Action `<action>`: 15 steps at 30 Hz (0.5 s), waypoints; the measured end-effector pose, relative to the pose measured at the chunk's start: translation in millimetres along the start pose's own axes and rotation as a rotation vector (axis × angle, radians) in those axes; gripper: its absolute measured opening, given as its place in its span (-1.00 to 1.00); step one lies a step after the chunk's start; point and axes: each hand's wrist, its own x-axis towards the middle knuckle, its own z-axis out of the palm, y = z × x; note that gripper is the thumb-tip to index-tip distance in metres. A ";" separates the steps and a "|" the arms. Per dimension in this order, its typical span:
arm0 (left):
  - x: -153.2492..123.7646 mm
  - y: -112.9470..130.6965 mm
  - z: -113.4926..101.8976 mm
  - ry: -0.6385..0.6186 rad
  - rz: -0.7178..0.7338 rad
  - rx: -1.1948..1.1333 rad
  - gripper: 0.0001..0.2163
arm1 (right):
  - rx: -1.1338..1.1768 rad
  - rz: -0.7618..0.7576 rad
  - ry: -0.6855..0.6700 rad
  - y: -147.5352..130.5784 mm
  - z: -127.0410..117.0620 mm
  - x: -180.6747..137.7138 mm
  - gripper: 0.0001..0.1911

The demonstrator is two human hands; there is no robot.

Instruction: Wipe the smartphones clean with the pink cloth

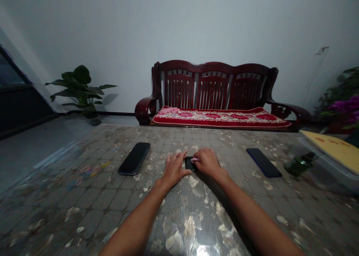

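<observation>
My left hand point(174, 167) lies on the patterned table point(196, 218), fingers stretched toward a small black object point(190, 163), and its thumb touches the object's left edge. My right hand point(206, 161) covers the object's right side with curled fingers. Those fingers pinch something small and pink point(195, 160) against it. Most of the black object is hidden under my hands. A black phone point(134, 158) lies face down to the left of my hands. Another dark phone point(264, 162) lies to the right.
Coloured rubber bands point(91, 170) are scattered at the table's left. A dark green bottle point(298, 165) and a clear box with a yellow lid point(331, 151) stand at the right. Behind the table are a wooden bench with a red cushion point(218, 95) and potted plants point(81, 88).
</observation>
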 end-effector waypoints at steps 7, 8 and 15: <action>1.0 -6.1 5.6 0.018 0.024 0.012 -0.25 | 0.064 0.008 0.028 0.0 8.3 -11.0 -0.76; 1.2 -6.6 6.1 0.019 0.021 0.012 -0.26 | 0.065 0.001 0.023 2.1 7.8 -13.7 -0.76; 1.2 -3.0 2.3 0.000 0.005 0.000 -0.28 | -0.079 0.233 0.060 36.6 -6.3 -28.4 -0.74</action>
